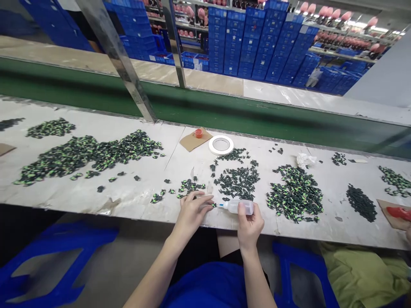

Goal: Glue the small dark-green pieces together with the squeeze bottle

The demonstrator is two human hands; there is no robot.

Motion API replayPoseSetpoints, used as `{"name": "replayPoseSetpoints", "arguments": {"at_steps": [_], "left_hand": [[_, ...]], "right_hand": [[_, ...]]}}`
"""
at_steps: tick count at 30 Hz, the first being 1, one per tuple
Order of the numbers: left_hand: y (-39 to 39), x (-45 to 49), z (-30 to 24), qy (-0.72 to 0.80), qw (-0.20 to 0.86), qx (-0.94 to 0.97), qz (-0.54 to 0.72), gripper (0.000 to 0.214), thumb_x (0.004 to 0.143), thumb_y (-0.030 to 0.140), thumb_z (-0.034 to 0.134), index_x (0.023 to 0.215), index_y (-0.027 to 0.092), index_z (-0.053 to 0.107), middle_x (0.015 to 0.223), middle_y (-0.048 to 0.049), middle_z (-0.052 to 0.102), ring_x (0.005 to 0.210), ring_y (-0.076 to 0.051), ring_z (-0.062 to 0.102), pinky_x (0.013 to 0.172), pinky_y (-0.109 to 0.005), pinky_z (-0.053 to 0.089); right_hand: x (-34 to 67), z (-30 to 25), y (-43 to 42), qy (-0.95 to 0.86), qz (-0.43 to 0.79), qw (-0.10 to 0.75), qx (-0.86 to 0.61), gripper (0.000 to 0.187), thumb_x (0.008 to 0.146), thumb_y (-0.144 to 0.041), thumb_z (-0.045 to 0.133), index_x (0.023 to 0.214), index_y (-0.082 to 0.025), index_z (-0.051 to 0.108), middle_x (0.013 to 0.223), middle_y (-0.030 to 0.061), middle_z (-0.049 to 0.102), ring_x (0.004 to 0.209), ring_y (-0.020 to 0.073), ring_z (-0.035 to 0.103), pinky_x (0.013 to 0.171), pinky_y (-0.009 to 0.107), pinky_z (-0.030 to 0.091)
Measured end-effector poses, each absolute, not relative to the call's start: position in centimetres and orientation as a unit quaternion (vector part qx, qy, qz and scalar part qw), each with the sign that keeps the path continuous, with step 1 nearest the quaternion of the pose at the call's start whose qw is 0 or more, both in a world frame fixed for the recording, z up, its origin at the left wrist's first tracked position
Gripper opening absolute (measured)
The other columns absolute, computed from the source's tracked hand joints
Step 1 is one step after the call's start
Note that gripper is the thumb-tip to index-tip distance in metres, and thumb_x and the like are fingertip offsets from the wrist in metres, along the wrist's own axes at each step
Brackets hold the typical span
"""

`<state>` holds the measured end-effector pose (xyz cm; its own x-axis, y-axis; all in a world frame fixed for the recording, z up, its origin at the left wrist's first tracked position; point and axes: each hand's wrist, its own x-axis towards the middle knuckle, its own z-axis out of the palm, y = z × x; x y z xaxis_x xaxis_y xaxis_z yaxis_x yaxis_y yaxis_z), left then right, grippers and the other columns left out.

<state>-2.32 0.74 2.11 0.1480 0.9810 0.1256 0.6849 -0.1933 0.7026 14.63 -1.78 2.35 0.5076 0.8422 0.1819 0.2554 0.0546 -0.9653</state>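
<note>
My right hand (250,224) grips a clear plastic squeeze bottle (236,207) lying nearly level, its narrow blue-tipped nozzle pointing left. At the nozzle's end is a small dark piece with green marks (214,205), pinched by the fingers of my left hand (194,208). Whether the tip touches the piece is too small to tell. Just beyond my left hand lies a little cluster of green-marked dark pieces (190,185). A spread of plain dark pieces (237,182) lies beyond the bottle.
Large piles of green-marked pieces lie left (80,154) and right (295,194). A white tape roll (221,145) sits near a red cap-like container (198,133) on cardboard (190,143). Past the table runs a green belt (224,113), with a metal post (128,77). Blue stools (308,265) flank me.
</note>
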Motion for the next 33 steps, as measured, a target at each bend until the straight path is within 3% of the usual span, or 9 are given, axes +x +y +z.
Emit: {"name": "replayPoseSetpoints", "arguments": {"at_steps": [16, 33], "left_hand": [[0.83, -1.61, 2.85, 0.622, 0.271, 0.675, 0.291, 0.01, 0.077, 0.017, 0.07, 0.083, 0.025, 0.073, 0.087, -0.0027, 0.076, 0.102, -0.028, 0.065, 0.089, -0.049, 0.04], [0.63, -1.78, 2.38, 0.614, 0.254, 0.682, 0.306, 0.009, 0.082, 0.026, 0.065, 0.085, 0.024, 0.073, 0.088, -0.0042, 0.075, 0.099, -0.026, 0.065, 0.089, -0.047, 0.039]], "right_hand": [[14.17, 2.23, -1.38, -0.459, 0.226, 0.554, -0.657, 0.035, 0.081, -0.05, 0.06, 0.069, -0.017, 0.057, 0.056, -0.0001, 0.061, 0.051, 0.0138, 0.054, 0.051, 0.024, 0.043], [14.16, 2.34, -1.32, -0.451, 0.23, 0.556, -0.66, 0.038, 0.08, -0.052, 0.06, 0.063, -0.019, 0.052, 0.051, -0.0039, 0.053, 0.049, 0.0116, 0.046, 0.049, 0.023, 0.038]]}}
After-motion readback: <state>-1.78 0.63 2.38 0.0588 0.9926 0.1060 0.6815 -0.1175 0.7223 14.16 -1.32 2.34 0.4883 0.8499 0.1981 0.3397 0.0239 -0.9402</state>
